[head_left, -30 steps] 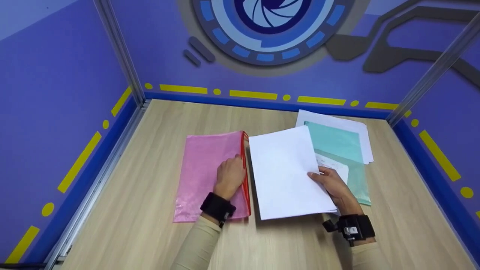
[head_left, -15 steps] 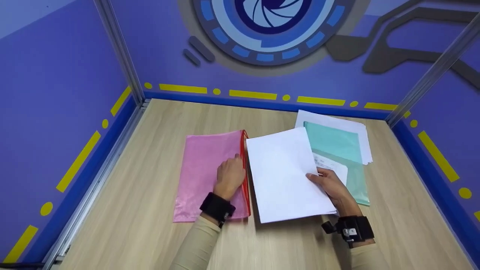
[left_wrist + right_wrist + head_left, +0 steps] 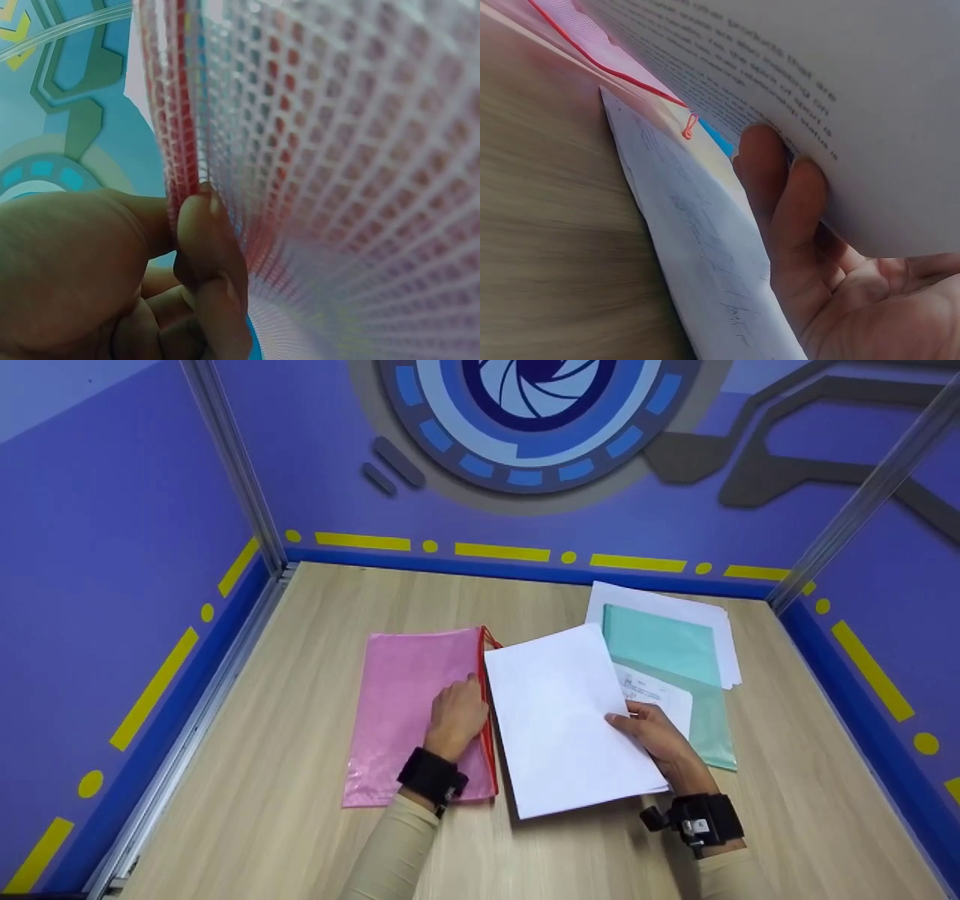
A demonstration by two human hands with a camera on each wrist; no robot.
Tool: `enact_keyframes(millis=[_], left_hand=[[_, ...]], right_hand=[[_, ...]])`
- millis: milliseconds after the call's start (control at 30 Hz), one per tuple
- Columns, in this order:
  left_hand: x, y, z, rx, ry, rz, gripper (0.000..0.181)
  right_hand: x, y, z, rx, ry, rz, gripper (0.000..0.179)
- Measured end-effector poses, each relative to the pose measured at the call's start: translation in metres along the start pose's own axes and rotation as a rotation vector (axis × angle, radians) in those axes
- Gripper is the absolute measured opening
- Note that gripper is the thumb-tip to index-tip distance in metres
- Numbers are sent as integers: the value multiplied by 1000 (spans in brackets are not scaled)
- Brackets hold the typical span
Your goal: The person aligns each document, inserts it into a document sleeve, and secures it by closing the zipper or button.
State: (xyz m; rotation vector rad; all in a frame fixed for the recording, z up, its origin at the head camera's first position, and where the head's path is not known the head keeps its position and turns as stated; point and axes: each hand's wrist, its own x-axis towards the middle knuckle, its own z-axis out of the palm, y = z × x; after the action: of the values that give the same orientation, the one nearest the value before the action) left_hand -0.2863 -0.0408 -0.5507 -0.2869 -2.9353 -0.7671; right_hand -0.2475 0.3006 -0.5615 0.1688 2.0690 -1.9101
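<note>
A pink mesh zip pouch (image 3: 405, 682) with a red zip edge (image 3: 487, 735) lies flat on the table. My left hand (image 3: 459, 711) pinches that zip edge; in the left wrist view the thumb and fingertips clasp the mesh (image 3: 360, 150), which bulges away from them. My right hand (image 3: 664, 735) holds white paper sheets (image 3: 559, 720) by their right side, thumb on top and fingers underneath. The sheets tilt above the table, their far left corner close to the pouch's zip edge. Print shows on the sheets' underside (image 3: 780, 90) in the right wrist view.
On the right lies a green zip pouch (image 3: 664, 637) over more white sheets (image 3: 727, 637). A printed sheet (image 3: 660, 697) shows at the green pouch, partly behind my right hand. Blue-purple panels (image 3: 487, 521) wall the wooden table (image 3: 802, 780) at the back and sides.
The sheets in my right hand have moved left and nearer to me, up to the pink pouch's edge. My left hand keeps its grip on the zip edge. The head view has shifted slightly.
</note>
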Motion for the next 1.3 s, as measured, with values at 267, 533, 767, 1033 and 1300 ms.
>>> enact_keyframes(millis=[267,533,767,1033,1300], left_hand=[[-1,4,-3,12,-21,-12,26],[-4,7,-6,-4,-135,61,24],[-2,6,-9,-30,-209,98,24],[-1,4,-14,-150,-258,164,17],[2,0,-25,-255,-361,162,7]], right_hand=[[3,4,6,0,-29,10,47],[11,5,13,62,42,61,46],[16,7,20,61,115,83,49],[15,11,27,63,107,55,51],[16,13,27,51,95,32,49]])
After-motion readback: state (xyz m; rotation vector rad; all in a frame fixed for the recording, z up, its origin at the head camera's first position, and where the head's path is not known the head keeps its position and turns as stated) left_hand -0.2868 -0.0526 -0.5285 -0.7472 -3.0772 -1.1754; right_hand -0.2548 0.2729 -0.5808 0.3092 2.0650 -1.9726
